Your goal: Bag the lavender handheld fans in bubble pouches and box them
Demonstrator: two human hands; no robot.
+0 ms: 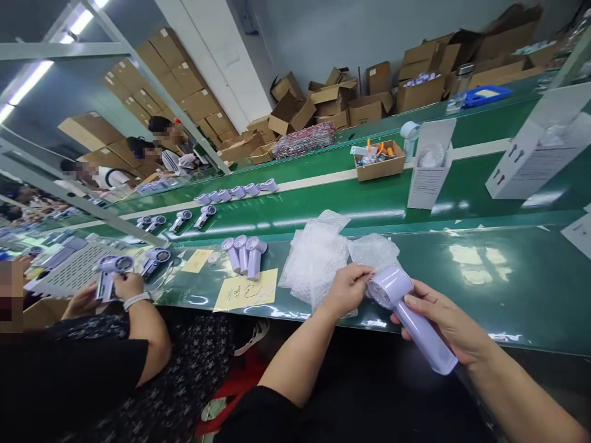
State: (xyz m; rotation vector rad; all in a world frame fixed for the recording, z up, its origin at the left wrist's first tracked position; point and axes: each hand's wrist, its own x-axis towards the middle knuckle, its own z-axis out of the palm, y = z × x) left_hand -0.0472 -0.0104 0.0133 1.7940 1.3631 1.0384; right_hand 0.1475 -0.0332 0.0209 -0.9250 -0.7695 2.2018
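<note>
The right hand [443,323] has its fingers curled round the handle of a lilac handheld fan [409,314], gripping it firmly just over the near edge of the green bench [508,289]; the left hand [348,288] pinches its fingers closed on the rim of the fan's round head, and on the edge of a bubble-wrap bag [372,252] that seems to lie behind the head, though whether the bag is truly gripped is hard to tell; just beside them lies a loose pile of bubble-wrap bags [316,255], their number past counting. Further left, three lilac fans [244,252] lie side by side, touching a yellow note [247,289] with handwriting, and a smaller yellow slip [197,260] lies near. At the left edge a co-worker's hands [115,289] hold another fan, the person's body cut off by the frame. On the belt beyond, four fans [178,220] lie spaced apart, then a row of about six [237,192] lying close together; a small cardboard box [379,161] holds orange-handled tools, partly hidden; two white printed cartons [535,147] stand near it. Against the far wall, heaps of brown cardboard boxes [360,98]; seated people at far left are blurred.
</note>
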